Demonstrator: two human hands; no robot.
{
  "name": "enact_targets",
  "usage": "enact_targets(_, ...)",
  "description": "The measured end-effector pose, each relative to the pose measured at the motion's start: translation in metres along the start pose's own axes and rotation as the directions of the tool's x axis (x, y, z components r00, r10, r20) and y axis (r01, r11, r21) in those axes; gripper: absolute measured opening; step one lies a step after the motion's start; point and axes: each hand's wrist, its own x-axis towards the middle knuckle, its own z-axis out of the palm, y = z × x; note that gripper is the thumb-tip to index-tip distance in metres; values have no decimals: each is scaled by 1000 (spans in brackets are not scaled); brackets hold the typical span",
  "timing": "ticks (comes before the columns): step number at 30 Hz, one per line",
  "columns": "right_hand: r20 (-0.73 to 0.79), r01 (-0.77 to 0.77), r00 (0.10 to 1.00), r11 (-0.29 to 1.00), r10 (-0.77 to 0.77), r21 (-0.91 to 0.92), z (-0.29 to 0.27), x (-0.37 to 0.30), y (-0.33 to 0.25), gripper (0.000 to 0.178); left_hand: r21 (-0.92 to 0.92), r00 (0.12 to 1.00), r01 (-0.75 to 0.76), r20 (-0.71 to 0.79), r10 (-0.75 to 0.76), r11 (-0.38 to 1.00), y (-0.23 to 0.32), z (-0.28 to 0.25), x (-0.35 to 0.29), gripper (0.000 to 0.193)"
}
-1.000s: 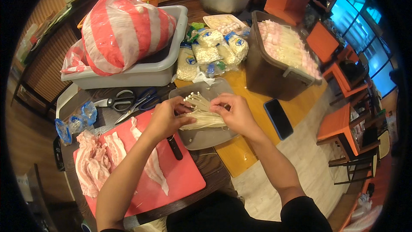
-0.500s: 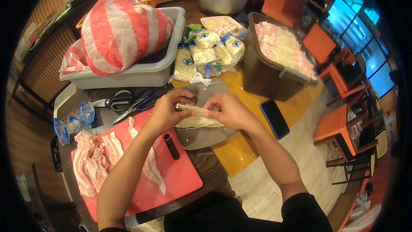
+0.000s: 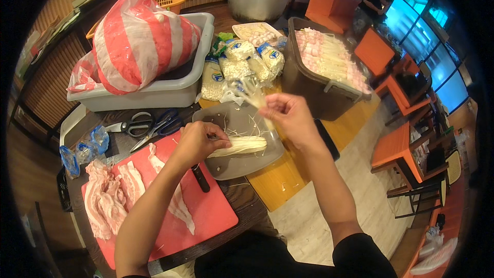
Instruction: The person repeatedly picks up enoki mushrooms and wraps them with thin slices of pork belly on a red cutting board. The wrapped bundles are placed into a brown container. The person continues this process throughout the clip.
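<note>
My right hand (image 3: 288, 116) is closed on a small bunch of enoki mushrooms (image 3: 253, 94), lifted above the far right part of the grey tray (image 3: 216, 167). The bunch's tips fan out, slightly blurred. In the tray lies a larger bundle of enoki (image 3: 244, 145), with loose strands around it. My left hand (image 3: 201, 141) pinches the left end of that bundle, its fingertips partly hidden. Left of the tray, a red cutting board (image 3: 221, 216) bears raw pork belly slices (image 3: 105, 195) and a dark-handled knife (image 3: 201, 179), partly covered by my left forearm.
Scissors (image 3: 139, 125) and crumpled plastic (image 3: 92, 144) lie beyond the board. A grey tub (image 3: 149, 98) holds a striped bag (image 3: 149, 41). Packaged enoki (image 3: 239, 67) stands behind the tray. A brown bin (image 3: 319, 90) holds meat-wrapped enoki rolls (image 3: 334, 56). My right arm partly covers a phone (image 3: 328, 141).
My right hand has moved up and right, drawing a small bunch of enoki away from the bundle. My left hand has shifted slightly left and down, staying at the bundle.
</note>
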Motion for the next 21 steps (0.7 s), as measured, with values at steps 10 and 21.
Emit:
enact_targets(10, 197, 377, 926, 786, -322, -489, 14, 15, -151, 18, 354, 904, -69, -374, 209, 933, 25, -58, -90, 19)
enact_targets(21, 632, 655, 604, 754, -486, -45, 170, -65, -89, 19, -85, 415, 286, -887, -204, 954, 19, -91, -314, 17)
